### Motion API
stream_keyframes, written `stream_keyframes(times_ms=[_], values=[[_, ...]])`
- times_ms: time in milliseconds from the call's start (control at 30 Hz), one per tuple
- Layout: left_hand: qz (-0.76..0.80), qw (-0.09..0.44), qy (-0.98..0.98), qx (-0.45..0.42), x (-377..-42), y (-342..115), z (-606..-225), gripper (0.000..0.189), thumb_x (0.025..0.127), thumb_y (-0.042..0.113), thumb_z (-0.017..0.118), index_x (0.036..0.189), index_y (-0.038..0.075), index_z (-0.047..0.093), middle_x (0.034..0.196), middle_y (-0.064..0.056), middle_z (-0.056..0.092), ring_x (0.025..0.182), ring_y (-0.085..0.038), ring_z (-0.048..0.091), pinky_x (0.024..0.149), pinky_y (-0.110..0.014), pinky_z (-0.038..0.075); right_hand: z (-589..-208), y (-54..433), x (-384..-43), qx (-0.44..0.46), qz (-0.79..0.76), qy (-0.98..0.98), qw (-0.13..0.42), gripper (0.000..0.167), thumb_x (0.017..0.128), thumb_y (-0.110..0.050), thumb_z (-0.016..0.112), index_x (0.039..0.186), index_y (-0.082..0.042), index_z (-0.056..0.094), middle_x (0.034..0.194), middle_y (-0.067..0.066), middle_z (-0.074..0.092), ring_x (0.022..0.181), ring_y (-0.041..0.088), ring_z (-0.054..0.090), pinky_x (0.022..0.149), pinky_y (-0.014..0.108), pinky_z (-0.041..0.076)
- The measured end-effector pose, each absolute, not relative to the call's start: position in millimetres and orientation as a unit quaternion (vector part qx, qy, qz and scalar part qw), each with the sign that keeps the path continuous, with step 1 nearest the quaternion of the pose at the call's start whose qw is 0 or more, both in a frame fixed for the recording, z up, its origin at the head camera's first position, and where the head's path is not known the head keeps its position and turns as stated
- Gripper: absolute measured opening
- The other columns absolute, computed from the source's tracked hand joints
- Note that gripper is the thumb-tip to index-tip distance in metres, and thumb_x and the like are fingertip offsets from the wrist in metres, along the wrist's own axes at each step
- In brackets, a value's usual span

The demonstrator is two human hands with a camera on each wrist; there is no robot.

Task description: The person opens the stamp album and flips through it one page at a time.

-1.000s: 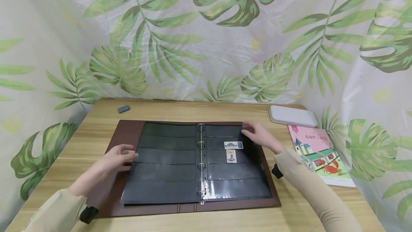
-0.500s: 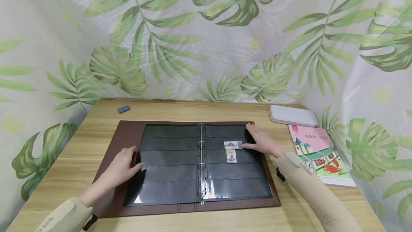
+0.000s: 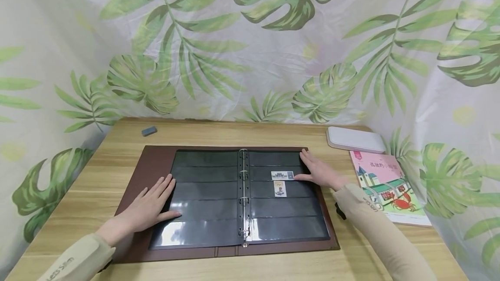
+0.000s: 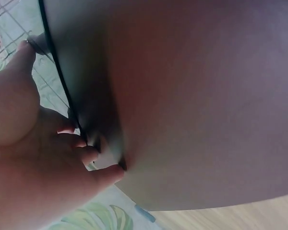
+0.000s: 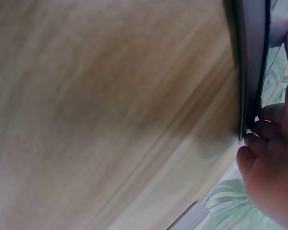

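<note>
A brown ring-bound stamp album (image 3: 156,159) lies open on the wooden table, with black pocket pages on both sides of its metal rings (image 3: 244,194). On the right page are two stamps, a wide one (image 3: 282,175) and, just below it, a small upright one (image 3: 280,189). My left hand (image 3: 146,207) rests with straight, spread fingers on the left edge of the left page (image 3: 203,190). The right hand (image 3: 318,170) lies flat over the upper right edge of the right page (image 3: 289,209), its thumb beside the wide stamp. In the left wrist view, fingertips (image 4: 116,172) touch the cover.
A blue-grey eraser-like block (image 3: 149,131) lies at the table's back left. At the back right is a white case (image 3: 355,139), with a pink picture book (image 3: 390,185) in front of it. A leaf-patterned cloth (image 3: 250,55) hangs behind the table (image 3: 218,129).
The left page has settled flat, and my left hand has moved onto its edge with fingers spreading out. My right hand has slid slightly right and flattened against the right page.
</note>
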State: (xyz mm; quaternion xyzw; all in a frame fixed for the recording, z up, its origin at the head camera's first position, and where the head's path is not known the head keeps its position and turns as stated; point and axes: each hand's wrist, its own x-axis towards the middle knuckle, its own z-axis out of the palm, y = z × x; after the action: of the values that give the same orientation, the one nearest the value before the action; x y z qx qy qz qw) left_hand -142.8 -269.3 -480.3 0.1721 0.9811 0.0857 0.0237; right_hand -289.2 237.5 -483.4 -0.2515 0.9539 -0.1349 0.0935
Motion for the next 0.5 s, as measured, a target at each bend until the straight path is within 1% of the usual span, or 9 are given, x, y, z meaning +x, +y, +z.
stream_keyframes(times_ms=[333,500], values=[[0.083,0.019,0.982,0.17,-144.1,-266.3,-485.8,0.094,0.087,0.059,0.064,0.149,-0.005,0.036,0.157,-0.028,0.033,0.143,-0.048,0.035,0.102,-0.072,0.036,-482.2,232.8,-285.2,-0.25,-0.124,0.957,0.083,0.089,0.093,-0.047,0.065,0.152,0.008,0.029,0.161,0.029,0.021,0.15,0.044,0.023,0.12,0.056,0.027],[0.085,0.001,0.981,0.177,-147.3,-270.8,-496.5,0.097,0.087,0.064,0.06,0.149,-0.006,0.036,0.156,-0.029,0.035,0.141,-0.049,0.037,0.1,-0.074,0.035,-483.3,231.8,-282.3,-0.27,-0.131,0.951,0.069,0.083,0.095,-0.043,0.063,0.151,0.009,0.031,0.159,0.031,0.026,0.148,0.045,0.028,0.117,0.057,0.031]])
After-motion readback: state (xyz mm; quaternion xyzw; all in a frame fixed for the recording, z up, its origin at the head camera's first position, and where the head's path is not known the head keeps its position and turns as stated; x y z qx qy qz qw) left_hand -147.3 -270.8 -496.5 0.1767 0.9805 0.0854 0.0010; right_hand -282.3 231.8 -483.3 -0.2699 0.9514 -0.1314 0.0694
